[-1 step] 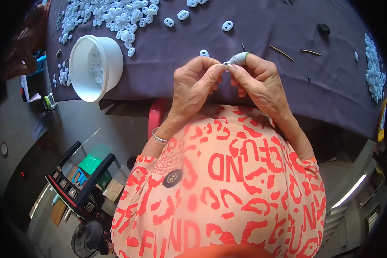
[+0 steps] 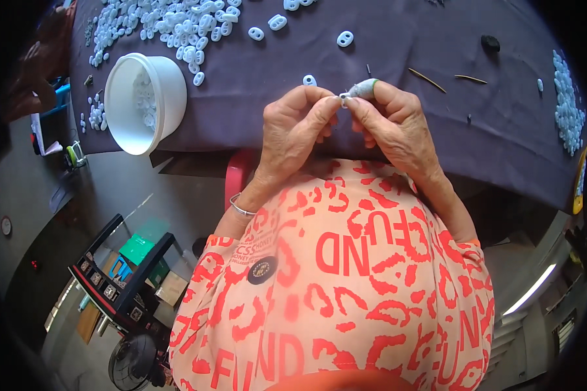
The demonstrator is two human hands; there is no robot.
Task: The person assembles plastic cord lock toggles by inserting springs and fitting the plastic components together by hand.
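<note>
Between my two hands, over the table's near side, is a small white plastic cord lock [image 2: 344, 100]. My left hand [image 2: 299, 127] pinches its left side between thumb and index finger. From the right, my right hand [image 2: 401, 127] pinches the same piece; a white wrap [image 2: 363, 89] covers that index fingertip. The fingertips hide much of the piece. Just beyond them on the dark cloth lies a loose oval two-hole cord lock [image 2: 310, 81], and farther off is another cord lock [image 2: 345, 39].
A white tub [image 2: 171, 98] with small pale pieces inside tilts at the left. Behind it spreads a heap of cord locks [image 2: 182, 26]. Small pale pieces [image 2: 567, 107] line the right edge. Two thin brown sticks [image 2: 428, 81] and a black lump [image 2: 490, 43] lie on the purple-grey cloth [image 2: 385, 58].
</note>
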